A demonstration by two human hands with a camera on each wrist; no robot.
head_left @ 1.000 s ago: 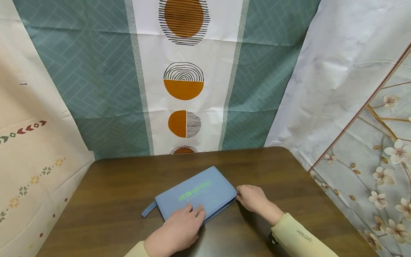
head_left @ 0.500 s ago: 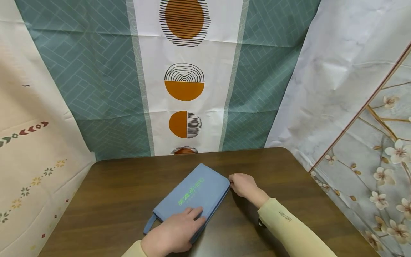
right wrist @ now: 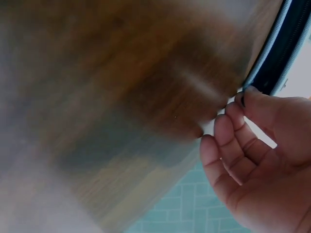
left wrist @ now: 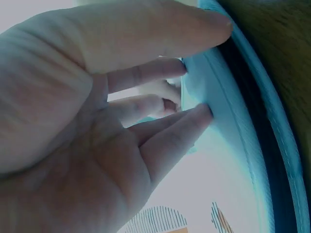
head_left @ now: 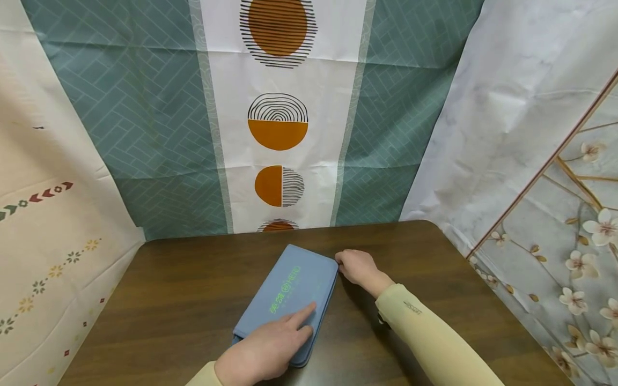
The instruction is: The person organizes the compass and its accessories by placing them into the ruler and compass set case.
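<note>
A blue fabric zip case [head_left: 303, 284] with green lettering, including "HERO", lies flat and slanted on the brown table. My left hand [head_left: 267, 343] rests on its near part, index finger stretched out over the cover. In the left wrist view, the left thumb [left wrist: 214, 26] sits by the dark zip edge, with fingertips on the cover. At the far right corner, my right hand [head_left: 359, 268] pinches a small dark zipper pull [right wrist: 242, 100] between thumb and index finger. The zip's dark tape [right wrist: 279, 53] runs up from there along the case's side.
The dark wooden table [head_left: 183, 284] extends around the case on all sides. Behind it hangs a teal and white curtain [head_left: 159, 134] with orange circles. Patterned cloths drape at both sides, cream on the left [head_left: 53, 225] and floral on the right [head_left: 555, 279].
The case has turned counterclockwise, its far end swinging left. My right hand has moved left and farther away with the corner. The case's strap, visible before at the left, has gone from sight.
</note>
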